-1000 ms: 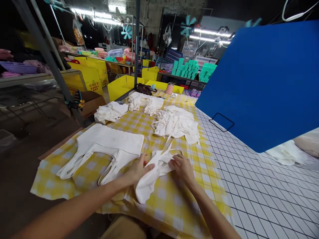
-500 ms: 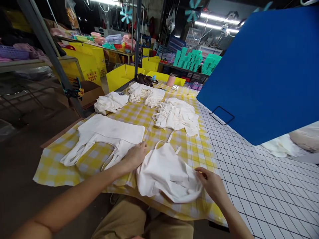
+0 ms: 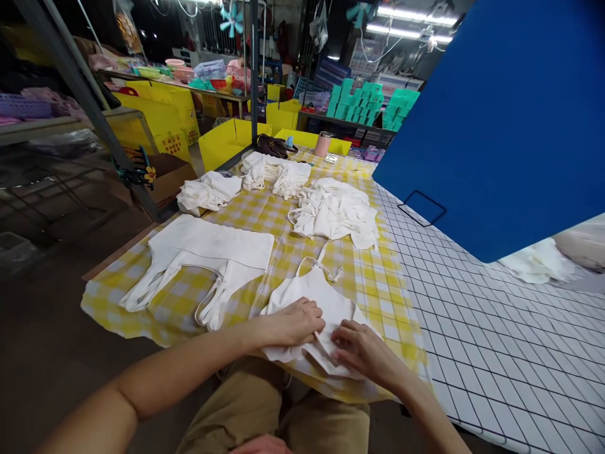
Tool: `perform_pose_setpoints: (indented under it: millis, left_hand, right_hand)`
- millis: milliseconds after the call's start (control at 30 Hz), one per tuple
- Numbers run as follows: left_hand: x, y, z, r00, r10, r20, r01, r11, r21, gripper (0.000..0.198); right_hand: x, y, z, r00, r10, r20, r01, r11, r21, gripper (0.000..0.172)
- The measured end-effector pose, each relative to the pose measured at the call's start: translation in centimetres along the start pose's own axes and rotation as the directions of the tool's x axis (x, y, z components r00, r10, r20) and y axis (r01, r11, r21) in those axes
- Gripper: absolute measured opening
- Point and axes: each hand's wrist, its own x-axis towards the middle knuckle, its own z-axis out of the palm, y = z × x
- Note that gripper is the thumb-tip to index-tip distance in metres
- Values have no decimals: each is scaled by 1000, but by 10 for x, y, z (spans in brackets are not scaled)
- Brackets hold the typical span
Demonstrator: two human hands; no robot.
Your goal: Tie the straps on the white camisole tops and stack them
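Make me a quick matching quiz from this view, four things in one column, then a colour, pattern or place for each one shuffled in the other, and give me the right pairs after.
Column one
1. Left hand
2. Cup
3. Tablecloth
4. Large board

Column two
A. Blue
B. Yellow and white checks
C. On the nearest white garment
D. Pink

Pairs: 1-C, 2-D, 3-B, 4-A

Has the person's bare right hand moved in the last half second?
Yes. The bare right hand has moved leftward, away from the flat white surface with black grid lines, and inward over the strappy white fabric garment.
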Motion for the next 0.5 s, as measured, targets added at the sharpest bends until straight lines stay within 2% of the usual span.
perform_pose_setpoints:
  millis: [100,200,267,300,333,367,400,433,467,500]
  left_hand:
    - [-3,-11,-11,997,-33,65,49,963,-264,7]
    - [-1,-22,-33,997,-21,75,58,841,-537,8]
    - [8,-28,-47,996,-91,-25,55,772,-633,10]
    - [15,-31,-53,978,-180,-107,71,765,-641,12]
    - [22,-33,-57,936,-292,-198,110,775,-623,15]
    - [28,-35,-60,870,-397,-293,169,798,-579,19]
    - [33,-36,-60,796,-469,-382,239,824,-513,24]
    - [37,-36,-58,741,-495,-453,302,849,-434,30]
    - [37,-36,-53,718,-482,-503,344,873,-345,35]
    - [35,-34,-47,725,-442,-528,361,897,-256,37]
  right_hand:
    - [-14,0,1,997,-50,63,48,998,31,13]
    - [-24,2,-4,994,-68,90,47,975,218,23]
    - [-25,6,-11,998,6,55,-29,900,435,28]
    - [-23,10,-15,996,85,8,-76,841,536,31]
    - [-20,15,-18,981,186,-59,-112,783,611,33]
    - [-16,20,-20,941,306,-144,-143,745,652,35]
    - [-12,26,-21,870,428,-244,-180,736,652,36]
    - [-8,33,-20,776,520,-357,-223,756,616,36]
    - [-5,39,-17,681,560,-473,-269,791,549,37]
    - [-3,44,-13,608,548,-575,-306,830,467,39]
